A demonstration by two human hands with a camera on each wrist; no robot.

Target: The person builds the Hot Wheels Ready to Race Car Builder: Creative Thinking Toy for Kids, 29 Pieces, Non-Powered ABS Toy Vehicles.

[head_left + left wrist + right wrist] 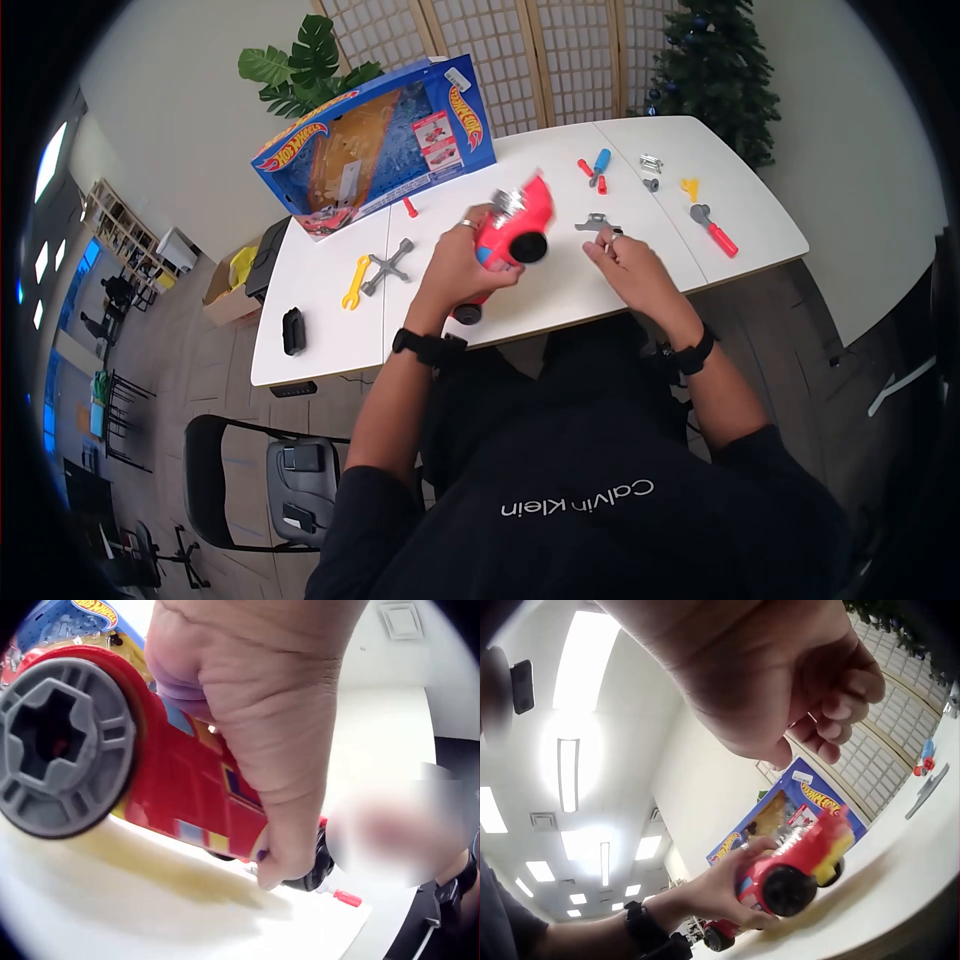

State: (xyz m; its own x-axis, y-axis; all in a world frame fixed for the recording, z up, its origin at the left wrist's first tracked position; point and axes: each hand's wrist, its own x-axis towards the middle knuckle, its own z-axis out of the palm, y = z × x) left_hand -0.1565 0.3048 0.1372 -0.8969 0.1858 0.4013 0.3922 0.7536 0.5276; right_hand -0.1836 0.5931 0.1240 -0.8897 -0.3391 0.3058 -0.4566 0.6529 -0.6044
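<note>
My left hand [462,265] grips a red toy car [520,222] round its body, held tilted above the white table. The car has black wheels, a silver engine piece [508,204] on top and coloured stickers. In the left wrist view, a grey wheel hub [56,746] with a cross-shaped socket faces the camera. To the right of the car, my right hand [635,272] hovers over the table with loosely curled fingers and nothing visible in them. A flat grey part [597,223] lies just beyond its fingertips.
A blue Hot Wheels box [380,140] stands at the back left. A yellow wrench [355,283], a grey cross wrench [388,267] and a black part [293,331] lie left. On the right are a blue-handled screwdriver [600,165], a red-handled tool [715,232] and a yellow piece [690,188].
</note>
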